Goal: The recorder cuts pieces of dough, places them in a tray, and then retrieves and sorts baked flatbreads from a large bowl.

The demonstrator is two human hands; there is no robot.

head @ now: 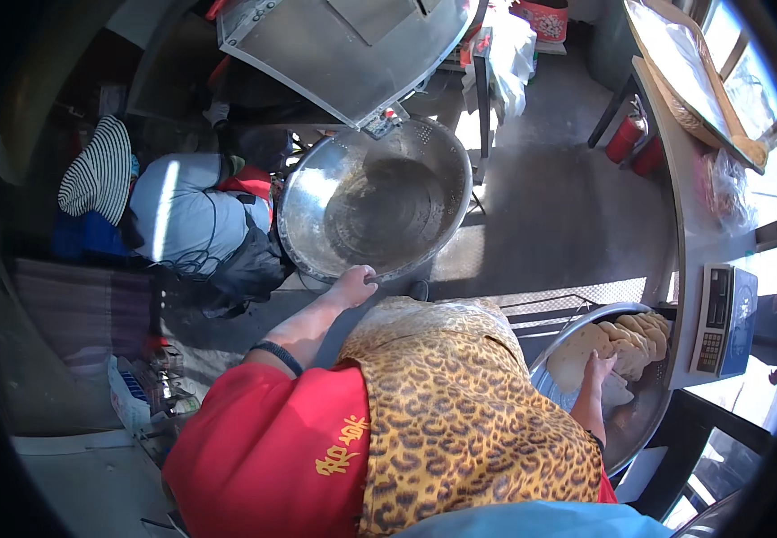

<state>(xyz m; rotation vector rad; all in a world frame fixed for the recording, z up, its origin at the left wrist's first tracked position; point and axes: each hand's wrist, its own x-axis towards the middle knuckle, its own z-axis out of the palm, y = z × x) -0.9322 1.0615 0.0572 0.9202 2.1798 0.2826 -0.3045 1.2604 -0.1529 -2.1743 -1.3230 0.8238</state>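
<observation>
My left hand (353,288) is closed at the near rim of a large, round metal basin (388,202) with small holes near its edge. The basin has a worn, stained inside and holds no visible food. Off to the right, my right hand (600,368) pinches the edge of a pale, flat round of bread or dough (573,356). That piece lies in a second metal basin (637,437), beside a row of overlapping flat pieces (637,336). The fingertips under the piece are hidden. A leopard-print apron (469,403) covers my front.
A steel machine or cabinet (334,54) overhangs the large basin. A person in a striped hat (96,171) crouches at left, near cables and a black bag. At right stand a counter (691,249) with a digital scale (724,319), a tray (684,74), and a red fire extinguisher (625,138) beneath.
</observation>
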